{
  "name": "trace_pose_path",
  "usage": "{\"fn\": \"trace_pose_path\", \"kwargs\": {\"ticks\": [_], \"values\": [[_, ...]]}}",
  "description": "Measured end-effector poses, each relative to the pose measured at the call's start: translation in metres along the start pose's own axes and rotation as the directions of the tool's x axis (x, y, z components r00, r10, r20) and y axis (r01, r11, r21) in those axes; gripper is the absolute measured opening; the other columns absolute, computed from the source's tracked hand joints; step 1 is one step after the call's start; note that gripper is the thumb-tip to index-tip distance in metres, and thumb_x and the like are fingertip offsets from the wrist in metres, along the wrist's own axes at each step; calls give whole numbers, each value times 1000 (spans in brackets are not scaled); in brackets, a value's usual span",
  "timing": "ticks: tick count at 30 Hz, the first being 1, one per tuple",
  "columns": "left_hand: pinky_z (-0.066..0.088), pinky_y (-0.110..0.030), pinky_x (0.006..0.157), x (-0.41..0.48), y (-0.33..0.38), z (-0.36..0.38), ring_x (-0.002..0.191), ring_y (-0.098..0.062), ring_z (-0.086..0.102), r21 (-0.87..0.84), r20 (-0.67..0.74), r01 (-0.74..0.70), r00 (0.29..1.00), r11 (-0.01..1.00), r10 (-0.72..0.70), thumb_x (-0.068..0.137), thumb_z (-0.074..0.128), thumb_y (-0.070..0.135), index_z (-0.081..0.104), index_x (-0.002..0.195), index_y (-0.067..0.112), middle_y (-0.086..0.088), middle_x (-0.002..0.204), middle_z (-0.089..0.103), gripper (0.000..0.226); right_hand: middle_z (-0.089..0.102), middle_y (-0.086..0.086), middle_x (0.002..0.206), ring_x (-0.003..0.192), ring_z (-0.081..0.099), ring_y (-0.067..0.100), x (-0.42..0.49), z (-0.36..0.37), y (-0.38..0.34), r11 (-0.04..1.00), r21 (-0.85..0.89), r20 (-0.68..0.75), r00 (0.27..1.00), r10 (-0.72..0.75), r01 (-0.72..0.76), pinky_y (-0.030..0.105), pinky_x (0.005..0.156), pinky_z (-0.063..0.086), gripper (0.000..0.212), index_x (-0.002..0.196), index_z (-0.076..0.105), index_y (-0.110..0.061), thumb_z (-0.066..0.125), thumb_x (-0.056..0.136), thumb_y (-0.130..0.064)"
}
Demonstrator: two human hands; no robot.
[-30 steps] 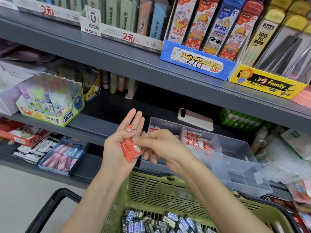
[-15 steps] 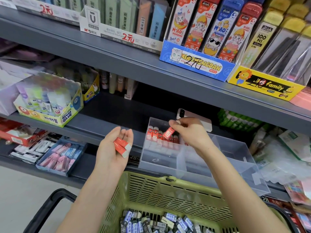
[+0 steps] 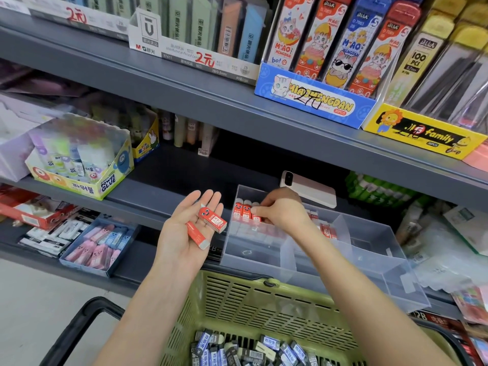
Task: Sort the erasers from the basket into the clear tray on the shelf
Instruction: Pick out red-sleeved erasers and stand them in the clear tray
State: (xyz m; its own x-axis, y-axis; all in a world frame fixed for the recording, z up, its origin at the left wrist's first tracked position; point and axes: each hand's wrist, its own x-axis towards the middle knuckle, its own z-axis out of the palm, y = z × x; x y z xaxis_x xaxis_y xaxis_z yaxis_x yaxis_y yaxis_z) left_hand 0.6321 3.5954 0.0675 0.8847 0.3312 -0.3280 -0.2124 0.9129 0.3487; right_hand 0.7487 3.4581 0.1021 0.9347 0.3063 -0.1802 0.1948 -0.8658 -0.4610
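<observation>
At the front edge of the middle shelf (image 3: pixel 142 202) sits the clear tray (image 3: pixel 369 262), split into compartments; its rear left compartment holds a row of red erasers (image 3: pixel 241 212) standing upright; the compartment to the right of that holds a second red batch (image 3: pixel 326 229). Below the shelf edge, the green basket (image 3: pixel 237 299) holds a heap of blue and black erasers (image 3: pixel 253 350). Just left of the tray, the left hand (image 3: pixel 182 233) lies palm up, fingers straight and released, carrying two loose erasers (image 3: pixel 211 220) on the palm; the right hand (image 3: pixel 284 211) reaches into the rear left compartment, fingers curled, pinching the third eraser (image 3: pixel 256 217) of the row. A pale phone (image 3: pixel 309 191) lies behind the tray.
</observation>
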Motion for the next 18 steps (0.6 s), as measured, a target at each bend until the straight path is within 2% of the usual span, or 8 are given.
{"fn": "trace_pose_path", "kwargs": {"ticks": [3, 5, 7, 9, 10, 12, 15, 18], "values": [[51, -45, 86, -1, 1, 1, 96, -30, 69, -6, 26, -5, 1000, 1000, 5, 92, 44, -3, 59, 107, 3, -17, 99, 73, 21, 60, 10, 76, 73, 55, 23, -7, 2, -4, 948, -316, -64, 995, -70, 46, 25, 65, 40, 39, 77, 67, -6, 60, 87, -43], [50, -46, 88, -3, 1, 2, 99, -31, 68, -11, 51, -3, 999, 1000, 3, 91, 44, -2, 59, 108, 3, -18, 102, 72, 22, 58, 7, 72, 72, 54, 24, -18, 4, -6, 926, -363, -195, 964, -181, 100, 27, 66, 42, 40, 77, 64, -7, 52, 92, -43], [49, -45, 88, -4, 0, 4, 101, -31, 68, -8, 83, -8, 997, 1000, 9, 88, 47, 0, 58, 109, 2, -18, 104, 71, 25, 53, -3, 58, 61, 52, 15, -36, 3, -12, 963, -123, -308, 913, -267, 240, 26, 60, 39, 39, 67, 60, -14, 50, 93, -40], [51, -44, 89, -6, -1, 6, 103, -29, 67, 20, 118, -19, 993, 1000, 17, 88, 47, 3, 57, 111, 3, -18, 108, 70, 25, 54, -6, 52, 52, 49, 5, -55, 2, -25, 903, 195, -263, 908, -327, 382, 22, 54, 39, 31, 64, 61, -26, 55, 89, -41], [53, -43, 88, -7, -1, 6, 105, -28, 67, 40, 142, -20, 990, 999, 14, 89, 47, 5, 57, 112, 4, -18, 110, 69, 25, 59, -7, 58, 54, 51, 4, -62, 3, -32, 874, 249, -213, 904, -372, 418, 20, 56, 43, 22, 68, 64, -29, 60, 86, -41], [56, -38, 87, -9, -3, 8, 107, -25, 66, 96, 200, -19, 980, 995, 0, 86, 49, 10, 59, 114, 6, -15, 114, 68, 30, 61, -6, 65, 59, 52, 5, -68, 7, -42, 861, 211, -142, 886, -441, 462, 26, 64, 49, 9, 84, 67, -27, 69, 80, -35], [56, -31, 84, -11, -3, 9, 111, -22, 64, 155, 255, -35, 967, 987, -6, 82, 51, 14, 60, 118, 10, -9, 120, 67, 37, 54, -9, 63, 58, 49, 4, -66, 8, -45, 865, 156, -108, 879, -465, 477, 31, 69, 50, 24, 103, 64, -26, 69, 79, -23], [51, -35, 94, -10, -3, 8, 115, -24, 61, 143, 267, -48, 964, 989, 8, 83, 50, 14, 57, 121, 10, -11, 123, 65, 39, 59, -8, 59, 55, 54, -1, -57, -3, -33, 852, 350, -110, 920, -375, 389, 25, 65, 47, 31, 109, 63, -28, 67, 80, -17]]}}
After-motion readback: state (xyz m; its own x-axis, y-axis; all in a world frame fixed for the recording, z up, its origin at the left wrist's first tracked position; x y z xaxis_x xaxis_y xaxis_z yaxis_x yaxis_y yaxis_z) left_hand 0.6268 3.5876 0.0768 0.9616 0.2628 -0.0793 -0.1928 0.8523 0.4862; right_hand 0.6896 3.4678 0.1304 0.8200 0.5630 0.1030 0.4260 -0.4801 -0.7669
